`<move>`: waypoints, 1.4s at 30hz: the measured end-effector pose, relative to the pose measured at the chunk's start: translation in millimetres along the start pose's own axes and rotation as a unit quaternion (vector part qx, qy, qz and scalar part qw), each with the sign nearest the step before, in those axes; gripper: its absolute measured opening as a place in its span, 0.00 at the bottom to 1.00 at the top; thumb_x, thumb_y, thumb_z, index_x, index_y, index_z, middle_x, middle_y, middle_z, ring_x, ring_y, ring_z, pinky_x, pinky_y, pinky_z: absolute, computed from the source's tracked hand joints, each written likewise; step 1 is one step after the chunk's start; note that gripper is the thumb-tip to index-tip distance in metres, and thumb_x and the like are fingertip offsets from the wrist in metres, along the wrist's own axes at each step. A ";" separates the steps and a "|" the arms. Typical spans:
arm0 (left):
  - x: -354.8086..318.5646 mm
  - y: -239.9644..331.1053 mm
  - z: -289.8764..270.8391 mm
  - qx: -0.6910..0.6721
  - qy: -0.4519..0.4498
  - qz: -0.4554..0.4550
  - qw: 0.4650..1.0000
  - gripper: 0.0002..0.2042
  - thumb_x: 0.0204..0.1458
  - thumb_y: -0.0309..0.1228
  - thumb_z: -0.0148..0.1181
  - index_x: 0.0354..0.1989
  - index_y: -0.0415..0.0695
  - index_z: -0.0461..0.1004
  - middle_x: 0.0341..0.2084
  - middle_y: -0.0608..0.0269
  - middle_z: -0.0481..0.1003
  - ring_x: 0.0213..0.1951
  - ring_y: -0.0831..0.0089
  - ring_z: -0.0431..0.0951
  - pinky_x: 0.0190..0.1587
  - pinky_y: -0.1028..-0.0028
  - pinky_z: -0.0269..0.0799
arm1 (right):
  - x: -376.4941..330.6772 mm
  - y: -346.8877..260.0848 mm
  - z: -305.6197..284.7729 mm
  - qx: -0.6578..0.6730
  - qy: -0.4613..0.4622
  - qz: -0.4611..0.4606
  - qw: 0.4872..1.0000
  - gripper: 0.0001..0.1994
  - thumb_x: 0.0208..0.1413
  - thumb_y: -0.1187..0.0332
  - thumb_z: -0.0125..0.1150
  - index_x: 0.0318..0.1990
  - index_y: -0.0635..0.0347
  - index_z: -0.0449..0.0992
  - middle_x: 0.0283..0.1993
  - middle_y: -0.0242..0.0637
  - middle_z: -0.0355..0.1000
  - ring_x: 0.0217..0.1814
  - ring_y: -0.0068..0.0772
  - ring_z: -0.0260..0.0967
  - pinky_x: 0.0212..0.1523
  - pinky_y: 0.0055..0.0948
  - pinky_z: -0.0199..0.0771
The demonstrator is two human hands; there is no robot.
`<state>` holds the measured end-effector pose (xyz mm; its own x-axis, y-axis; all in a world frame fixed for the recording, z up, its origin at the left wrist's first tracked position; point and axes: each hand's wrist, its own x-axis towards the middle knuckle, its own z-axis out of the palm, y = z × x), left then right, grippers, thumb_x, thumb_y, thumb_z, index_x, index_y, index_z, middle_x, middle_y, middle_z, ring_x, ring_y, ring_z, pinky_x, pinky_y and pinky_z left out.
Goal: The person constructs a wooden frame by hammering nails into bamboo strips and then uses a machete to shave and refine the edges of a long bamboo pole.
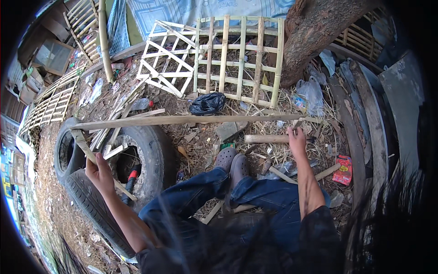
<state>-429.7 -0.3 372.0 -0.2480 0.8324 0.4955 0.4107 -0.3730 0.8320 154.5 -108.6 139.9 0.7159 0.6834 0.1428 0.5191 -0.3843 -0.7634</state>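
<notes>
My left hand (99, 174) is closed round a slim bamboo stick (86, 147), which slants down over the tyres. Its upper end meets the left end of a long wooden strip (182, 119) that stretches across in front of me. My right hand (297, 140) is at the strip's right end, its fingers pinched by a small wood piece (296, 124); exactly what they grip is unclear. Just beneath lies a tool with a thick wooden handle (267, 139), partly hidden by that hand. A hammer (267, 165) rests on the ground nearer my legs.
Old tyres (157, 155) stand at left, with a red-and-black-handled tool (132, 179) inside one. Ahead are bamboo lattice panels (237, 59), a black plastic bag (207, 103) and a tree trunk (315, 34). Boards (372, 123) and a red packet (342, 170) lie right.
</notes>
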 end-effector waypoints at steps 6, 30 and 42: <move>19.9 28.0 -2.3 -0.027 0.028 0.040 0.998 0.08 0.63 0.32 0.50 0.34 0.41 0.67 0.14 0.78 0.60 0.14 0.92 0.56 0.15 0.86 0.47 | 15.1 -46.9 -50.1 0.063 0.021 -0.076 0.995 0.12 0.59 0.63 0.57 0.38 0.65 0.74 0.33 0.45 0.74 0.37 0.45 0.72 0.40 0.36 0.68; 30.4 -12.3 66.3 -0.026 -0.103 -0.022 0.994 0.22 0.52 0.19 0.60 0.54 0.43 0.60 0.26 0.68 0.72 0.21 0.89 0.65 0.22 0.85 0.56 | -49.9 -62.1 -36.7 0.381 -0.051 0.060 0.921 0.15 0.64 0.64 0.52 0.25 0.58 0.63 0.13 0.27 0.59 0.10 0.18 0.57 0.12 0.20 0.56; 13.3 -87.2 60.8 -0.007 -0.227 -0.156 0.961 0.33 0.48 0.17 0.60 0.62 0.43 0.52 0.31 0.58 0.76 0.33 0.73 0.77 0.38 0.75 0.72 | -59.2 -38.5 1.5 0.399 -0.098 0.054 0.910 0.14 0.60 0.66 0.58 0.23 0.58 0.65 0.13 0.25 0.60 0.11 0.15 0.57 0.13 0.20 0.54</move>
<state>-415.5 68.2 290.9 0.0530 0.9966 0.0632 0.3657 -0.0783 0.9274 91.4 -133.4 159.9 0.6060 0.7953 -0.0163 -0.1095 0.0631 -0.9920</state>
